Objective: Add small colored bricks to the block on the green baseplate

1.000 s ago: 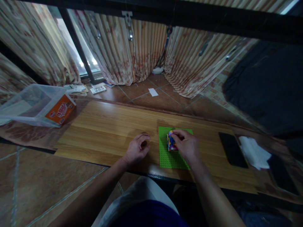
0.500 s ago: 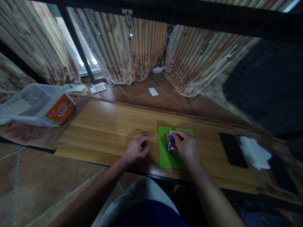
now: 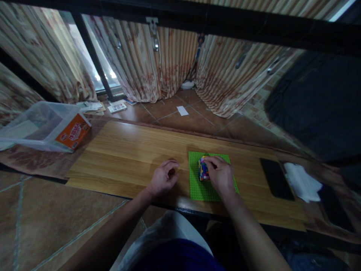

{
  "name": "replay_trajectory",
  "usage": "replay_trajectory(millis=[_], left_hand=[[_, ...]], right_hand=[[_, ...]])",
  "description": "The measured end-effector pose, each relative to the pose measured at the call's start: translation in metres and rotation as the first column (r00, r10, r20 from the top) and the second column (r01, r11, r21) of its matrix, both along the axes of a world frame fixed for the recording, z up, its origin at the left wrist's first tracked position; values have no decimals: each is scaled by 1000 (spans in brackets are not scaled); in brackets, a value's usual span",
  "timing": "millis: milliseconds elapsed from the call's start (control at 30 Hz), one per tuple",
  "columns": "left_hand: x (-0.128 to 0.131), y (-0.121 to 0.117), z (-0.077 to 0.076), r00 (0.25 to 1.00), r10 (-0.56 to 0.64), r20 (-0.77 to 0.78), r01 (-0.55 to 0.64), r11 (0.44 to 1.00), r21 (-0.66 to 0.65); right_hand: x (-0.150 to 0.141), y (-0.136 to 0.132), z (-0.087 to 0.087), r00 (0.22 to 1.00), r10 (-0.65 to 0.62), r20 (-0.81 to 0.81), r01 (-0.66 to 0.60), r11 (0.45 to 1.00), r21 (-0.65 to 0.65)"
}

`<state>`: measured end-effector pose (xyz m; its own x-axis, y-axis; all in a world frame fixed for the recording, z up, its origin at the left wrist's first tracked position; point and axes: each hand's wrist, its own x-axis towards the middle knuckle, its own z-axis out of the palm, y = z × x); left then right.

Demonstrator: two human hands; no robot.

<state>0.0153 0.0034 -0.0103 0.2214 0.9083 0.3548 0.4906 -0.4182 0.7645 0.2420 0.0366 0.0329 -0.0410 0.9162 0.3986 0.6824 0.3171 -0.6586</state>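
- The right hand (image 3: 221, 176) has its thumb and fingertips drawn close together at the top of a small, blocky build of blue, yellow and pink plastic bricks (image 3: 202, 169); whether they pinch it or only touch it, I cannot tell.
- The brick build sits over a flat, square, bright green studded plastic baseplate (image 3: 197, 191), toward ten o'clock from the plate's middle.
- The left hand (image 3: 163, 177) lies at nine o'clock from the build, just off the plate, fingers loosely curled, a gap between thumb and fingertips, nothing visible in its hold.
- Under all this is a long, light-brown wood-grain board (image 3: 132, 150).
- At three o'clock from the plate rests a flat black rectangular slab (image 3: 276, 178); beyond it, a crumpled white sheet (image 3: 301, 182).
- Between nine and ten o'clock, well apart, stands a clear plastic bin (image 3: 42, 145) with an orange label (image 3: 73, 131).
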Motion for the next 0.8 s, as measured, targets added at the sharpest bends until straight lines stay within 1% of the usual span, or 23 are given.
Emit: replay_trajectory(millis=[167,300,333,400,467,533,667,800], left_hand=[[0,-1,0,999,14,40,-13,1000,-23],[-2,-4,0,996,4,86,0,999,-49],[-2,-4,1,996,3,94,2,998,-58],[-3,-5,1,995,5,96,2,997,-72],[-4,-6,2,997,1,81,5,998,-67],[-4,-5,3,998,-16,68,20,998,-58],[-6,-6,4,998,-49,28,50,998,-40],[-11,-13,9,998,-51,-35,49,998,-48]], right_hand=[[2,-3,2,999,-7,-36,6,1000,-16],[-8,-21,9,998,-15,-57,17,999,33],[-14,-27,10,999,3,-48,-1,999,36],[-28,-39,9,997,81,-12,-81,997,6],[-44,-47,4,984,175,26,-174,984,-46],[-59,-50,-5,971,230,60,-223,969,-109],[-79,-44,-21,956,264,127,-231,945,-232],[-87,-35,-28,943,280,180,-227,936,-269]])
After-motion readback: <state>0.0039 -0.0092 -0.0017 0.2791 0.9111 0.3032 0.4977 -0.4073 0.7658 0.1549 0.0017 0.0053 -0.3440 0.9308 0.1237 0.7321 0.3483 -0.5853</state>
